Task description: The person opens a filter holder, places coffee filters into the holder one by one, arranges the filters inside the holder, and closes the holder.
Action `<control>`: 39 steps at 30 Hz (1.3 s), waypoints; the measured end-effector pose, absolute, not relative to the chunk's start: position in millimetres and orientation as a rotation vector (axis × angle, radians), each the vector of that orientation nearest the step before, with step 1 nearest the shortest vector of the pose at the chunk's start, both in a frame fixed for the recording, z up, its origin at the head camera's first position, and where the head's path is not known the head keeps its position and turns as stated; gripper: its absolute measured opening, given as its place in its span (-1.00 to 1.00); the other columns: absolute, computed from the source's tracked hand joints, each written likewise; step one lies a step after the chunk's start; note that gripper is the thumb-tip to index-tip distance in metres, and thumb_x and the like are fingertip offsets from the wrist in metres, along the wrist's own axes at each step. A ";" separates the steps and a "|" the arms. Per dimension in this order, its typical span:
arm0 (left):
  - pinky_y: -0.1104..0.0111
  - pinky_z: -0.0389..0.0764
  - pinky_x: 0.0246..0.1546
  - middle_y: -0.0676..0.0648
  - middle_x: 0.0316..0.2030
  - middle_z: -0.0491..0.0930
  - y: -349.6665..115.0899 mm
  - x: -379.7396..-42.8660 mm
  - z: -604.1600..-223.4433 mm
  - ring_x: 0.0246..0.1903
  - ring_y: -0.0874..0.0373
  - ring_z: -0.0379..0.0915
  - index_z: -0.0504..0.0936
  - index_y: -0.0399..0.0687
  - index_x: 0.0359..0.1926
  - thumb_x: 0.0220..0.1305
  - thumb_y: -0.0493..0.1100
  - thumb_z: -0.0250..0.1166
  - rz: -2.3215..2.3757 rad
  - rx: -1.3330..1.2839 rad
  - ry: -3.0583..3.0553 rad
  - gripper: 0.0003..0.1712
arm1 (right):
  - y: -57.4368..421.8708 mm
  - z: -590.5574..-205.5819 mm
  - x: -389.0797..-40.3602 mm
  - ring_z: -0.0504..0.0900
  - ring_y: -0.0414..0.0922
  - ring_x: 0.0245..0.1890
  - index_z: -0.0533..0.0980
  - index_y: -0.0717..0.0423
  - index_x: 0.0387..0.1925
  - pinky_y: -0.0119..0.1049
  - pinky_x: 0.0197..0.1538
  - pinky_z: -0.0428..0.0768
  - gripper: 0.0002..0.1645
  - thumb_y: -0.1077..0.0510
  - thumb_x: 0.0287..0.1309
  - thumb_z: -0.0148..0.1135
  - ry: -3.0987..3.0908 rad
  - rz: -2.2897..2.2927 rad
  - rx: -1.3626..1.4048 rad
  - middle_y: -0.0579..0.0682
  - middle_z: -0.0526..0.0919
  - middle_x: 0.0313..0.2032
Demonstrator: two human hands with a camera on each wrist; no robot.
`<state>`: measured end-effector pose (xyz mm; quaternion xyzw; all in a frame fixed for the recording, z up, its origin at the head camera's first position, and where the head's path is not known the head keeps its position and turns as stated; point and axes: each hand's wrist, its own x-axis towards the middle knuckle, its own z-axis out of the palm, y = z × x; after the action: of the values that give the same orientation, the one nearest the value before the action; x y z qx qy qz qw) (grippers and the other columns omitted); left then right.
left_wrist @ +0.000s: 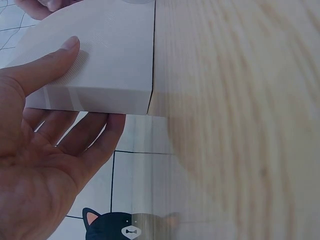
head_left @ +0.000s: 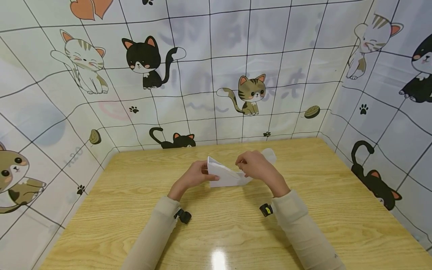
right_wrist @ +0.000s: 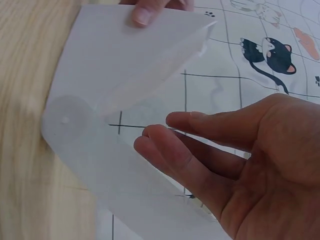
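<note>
A white slim box [head_left: 223, 180] with a slanted open edge stands near the back of the table. My left hand [head_left: 194, 174] holds its left end. The left wrist view shows the thumb [left_wrist: 55, 65] pressed on the broad face and fingers behind the narrow side. A round disc [right_wrist: 66, 120] marks the box's corner in the right wrist view, and a long whitish flap [right_wrist: 130, 195] spreads out from there. My right hand [head_left: 258, 165] hovers by the opening, fingers bent loosely, thumb a little apart, nothing between them. In the head view it partly hides the flap.
The wood-grain table [head_left: 216, 213] stretches toward me. A white cloth [head_left: 192, 78] with cats and grid lines stands behind it and along both sides. Small black devices [head_left: 183, 216] sit at both wrists, by the beige sleeves.
</note>
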<state>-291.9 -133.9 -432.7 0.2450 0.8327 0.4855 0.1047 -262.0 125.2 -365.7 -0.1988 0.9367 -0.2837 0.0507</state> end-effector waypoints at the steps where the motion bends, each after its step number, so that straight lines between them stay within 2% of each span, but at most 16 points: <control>1: 0.18 0.74 -0.04 -0.26 0.07 0.72 -133.4 -289.1 -428.6 -0.01 -0.07 0.74 0.64 -0.23 0.18 0.26 -0.22 0.49 1.429 0.718 2.453 -0.52 | 126.3 -363.5 -261.2 0.80 -0.04 -0.44 0.68 0.23 0.06 -0.29 -0.38 0.67 -0.70 0.23 0.49 0.12 2.861 -0.868 -0.604 0.18 0.78 -0.06; 5: 0.16 0.73 -0.02 -0.28 0.06 0.72 -131.2 -278.1 -412.5 -0.01 -0.11 0.74 0.65 -0.24 0.16 0.25 -0.29 0.48 1.427 0.700 2.442 -0.54 | 130.7 -356.9 -259.1 0.79 -0.06 -0.43 0.68 0.21 0.06 -0.24 -0.31 0.68 -0.70 0.19 0.50 0.11 2.892 -0.889 -0.606 0.16 0.78 -0.05; 12: 0.18 0.74 -0.03 -0.29 0.06 0.72 -130.7 -278.9 -412.5 -0.01 -0.11 0.74 0.65 -0.26 0.17 0.26 -0.30 0.47 1.432 0.712 2.429 -0.54 | 136.6 -355.7 -259.3 0.80 -0.03 -0.36 0.69 0.16 0.04 -0.13 -0.16 0.71 -0.72 0.14 0.50 0.16 2.907 -0.908 -0.662 0.12 0.79 -0.06; 16: 0.21 0.74 -0.05 -0.29 0.07 0.71 -131.3 -277.8 -410.6 -0.03 -0.06 0.75 0.64 -0.27 0.17 0.27 -0.29 0.47 1.427 0.728 2.425 -0.54 | 137.0 -354.0 -259.5 0.79 -0.09 -0.36 0.70 0.12 0.02 -0.07 -0.06 0.71 -0.74 0.11 0.49 0.19 2.934 -0.891 -0.719 0.09 0.80 -0.07; 20: 0.22 0.74 -0.05 -0.30 0.06 0.71 -132.4 -276.7 -408.8 -0.04 -0.03 0.75 0.64 -0.29 0.17 0.27 -0.28 0.46 1.424 0.749 2.425 -0.55 | 136.5 -349.3 -257.0 0.75 -0.14 -0.30 0.70 0.08 -0.01 -0.09 -0.08 0.70 -0.77 0.11 0.48 0.21 2.967 -0.914 -0.786 0.03 0.80 -0.12; 26: 0.22 0.74 -0.04 -0.29 0.08 0.71 -132.4 -280.5 -411.9 -0.03 -0.02 0.75 0.64 -0.28 0.18 0.27 -0.29 0.47 1.407 0.739 2.428 -0.54 | 139.9 -342.7 -253.2 0.75 -0.05 -0.13 0.71 0.07 -0.07 -0.06 -0.04 0.71 -0.83 0.15 0.44 0.26 3.057 -0.979 -0.855 0.00 0.80 -0.18; 33: 0.21 0.74 -0.04 -0.28 0.12 0.70 -134.7 -298.6 -439.3 0.01 -0.06 0.74 0.62 -0.24 0.22 0.28 -0.25 0.47 1.400 0.734 2.437 -0.50 | 146.9 -332.4 -247.5 0.76 -0.02 -0.10 0.70 0.08 -0.08 -0.07 -0.05 0.75 -0.85 0.16 0.40 0.31 3.131 -1.087 -0.827 0.02 0.80 -0.15; 39: 0.23 0.73 -0.04 -0.25 0.12 0.70 -136.0 -298.6 -442.6 0.01 -0.04 0.74 0.62 -0.19 0.23 0.28 -0.19 0.49 1.425 0.736 2.445 -0.48 | 159.2 -324.8 -247.3 0.76 0.01 -0.11 0.71 0.10 -0.12 -0.05 -0.08 0.75 -0.88 0.21 0.36 0.35 3.218 -1.177 -0.810 0.05 0.81 -0.15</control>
<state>-298.6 -136.0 -442.6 0.2502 0.8311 0.4846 0.1086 -247.3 159.2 -324.8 -0.2260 0.8975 -0.3284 -0.1884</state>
